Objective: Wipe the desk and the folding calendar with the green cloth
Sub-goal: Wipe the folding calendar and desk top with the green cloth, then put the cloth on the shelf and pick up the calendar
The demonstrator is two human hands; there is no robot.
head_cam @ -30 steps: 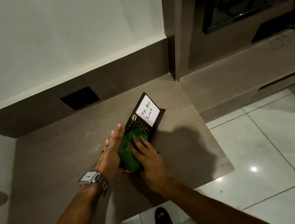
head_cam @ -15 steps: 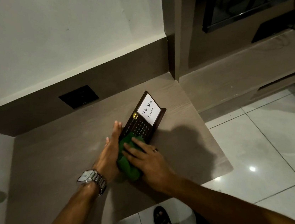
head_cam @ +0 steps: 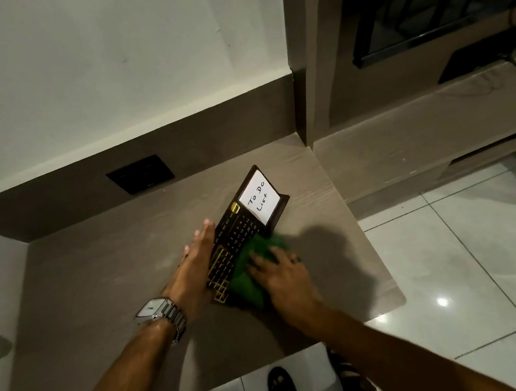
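Now right hand (head_cam: 285, 276) fingers flat on green cloth (head_cam: 249, 270) over folding calendar (head_cam: 240, 225); left hand (head_cam: 198, 259) straight fingers brace edge.

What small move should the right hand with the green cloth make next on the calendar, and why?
Probably slide the green cloth up toward the white "To Do List" card. The right hand presses it flat on the folding calendar's lower right side, while the upper panel lies uncovered. The left hand braces the calendar's left edge, so it should hold steady on the desk.
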